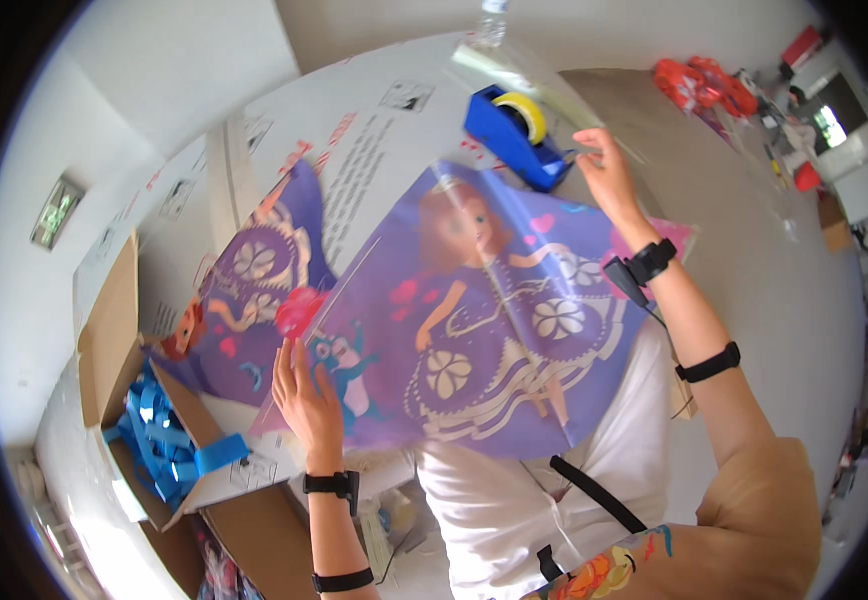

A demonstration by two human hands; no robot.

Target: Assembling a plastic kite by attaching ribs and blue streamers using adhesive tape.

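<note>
We have our two hands well apart. Our left hand (pixel 311 405) lies with its fingers stretched out at the left corner of a purple sheet (pixel 494 345), beside a pink patch and a small blue animal in the print. The sheet spreads in front of us, over the near edge of the table (pixel 364 95) and across the top of our white trousers (pixel 484 505); it shows a large figure in a wide, frilled dress. We hold our right hand (pixel 609 180) raised above the sheet's far right side, fingers bent, just beside the front end of a blue tape dispenser (pixel 504 142). We cannot tell whether those fingers pinch anything. A yellow tape roll (pixel 526 112) sits in the dispenser.

To our left, a second purple sheet (pixel 279 250) lies creased on the table, near an open cardboard box (pixel 194 408) full of blue strips (pixel 159 435). At the table's far edge we see a clear bottle (pixel 493 25).
</note>
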